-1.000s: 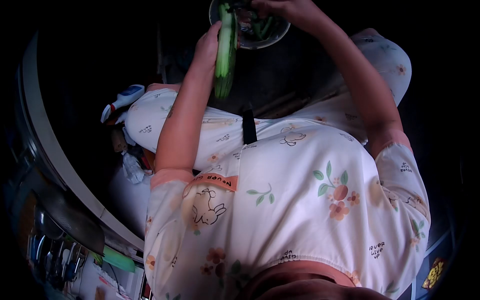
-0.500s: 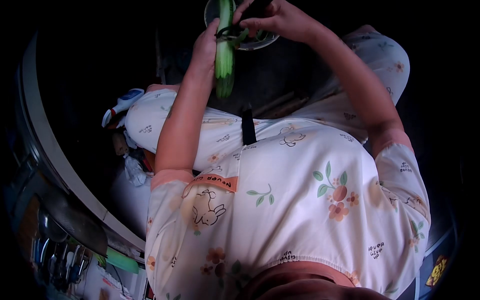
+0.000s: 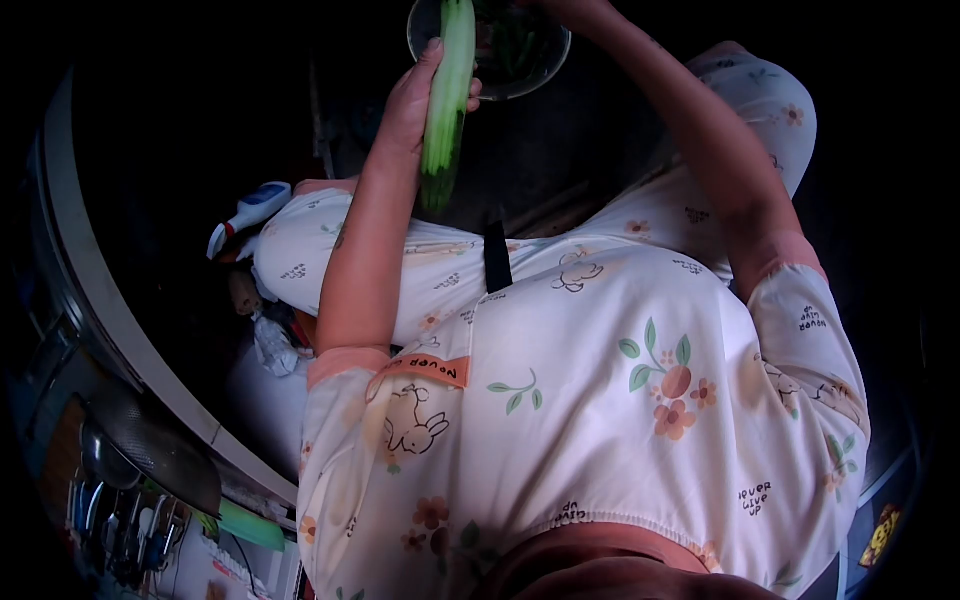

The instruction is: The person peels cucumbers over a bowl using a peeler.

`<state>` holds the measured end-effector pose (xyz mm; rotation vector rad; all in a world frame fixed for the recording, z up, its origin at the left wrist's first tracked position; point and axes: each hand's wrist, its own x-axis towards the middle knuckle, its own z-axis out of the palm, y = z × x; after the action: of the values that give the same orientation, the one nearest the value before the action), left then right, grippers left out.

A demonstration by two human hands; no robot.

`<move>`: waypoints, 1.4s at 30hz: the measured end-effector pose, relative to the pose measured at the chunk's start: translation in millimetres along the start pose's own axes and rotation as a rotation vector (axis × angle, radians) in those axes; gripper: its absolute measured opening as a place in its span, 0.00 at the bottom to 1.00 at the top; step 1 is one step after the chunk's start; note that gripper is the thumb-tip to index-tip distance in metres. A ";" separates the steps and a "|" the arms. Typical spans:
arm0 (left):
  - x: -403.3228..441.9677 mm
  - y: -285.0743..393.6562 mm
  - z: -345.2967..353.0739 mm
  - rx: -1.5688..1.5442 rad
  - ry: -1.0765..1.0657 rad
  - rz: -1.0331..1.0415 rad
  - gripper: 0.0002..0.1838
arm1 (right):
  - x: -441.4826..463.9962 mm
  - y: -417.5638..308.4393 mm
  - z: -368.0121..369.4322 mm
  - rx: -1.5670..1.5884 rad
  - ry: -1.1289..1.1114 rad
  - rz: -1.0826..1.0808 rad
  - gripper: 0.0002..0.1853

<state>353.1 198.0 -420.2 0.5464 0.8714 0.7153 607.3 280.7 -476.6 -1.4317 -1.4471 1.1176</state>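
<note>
My left hand (image 3: 412, 105) is wrapped around a long green cucumber (image 3: 452, 95), its thumb on the near side and fingertips showing on the far side. Much of the cucumber is peeled to pale green, while its lower end keeps dark skin. The top end runs out of the frame. Behind it lies a round bowl (image 3: 567, 50) with a shiny rim, holding dark green peelings (image 3: 518, 45). At the top edge, above the bowl's right side, my right hand (image 3: 568, 8) is mostly cut off; its fingers and anything in them are hidden.
A white and blue spray bottle (image 3: 252, 212) lies left of my knee, with a crumpled plastic bag (image 3: 275, 345) nearby. A pale curved edge (image 3: 110, 300) runs down the left. Several utensils (image 3: 130, 525) and a dark pan (image 3: 150, 440) are at lower left.
My right hand has moved up from the cucumber, out over the bowl to the frame's top edge. A strip of peel hanging at the cucumber is gone from there. The cucumber sits slightly lower.
</note>
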 end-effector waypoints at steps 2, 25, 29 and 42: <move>7.9 -3.9 -5.1 -0.058 0.061 -0.021 0.27 | -7.2 -27.6 -3.5 0.314 -0.056 0.213 0.06; 36.1 -14.5 -27.2 -0.269 0.072 -0.010 0.24 | -93.7 -105.7 9.7 0.273 -0.711 0.048 0.11; 17.3 -7.3 -6.6 -0.330 -0.148 -0.033 0.25 | -82.2 -96.9 3.9 0.216 -0.539 -0.037 0.11; 16.9 -10.7 -11.2 -0.246 0.009 -0.074 0.20 | -47.2 -95.3 -19.5 0.379 -0.212 0.040 0.07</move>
<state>354.8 205.4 -441.9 0.2902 0.7942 0.7459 599.9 237.5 -377.8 -1.1048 -1.2634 1.5142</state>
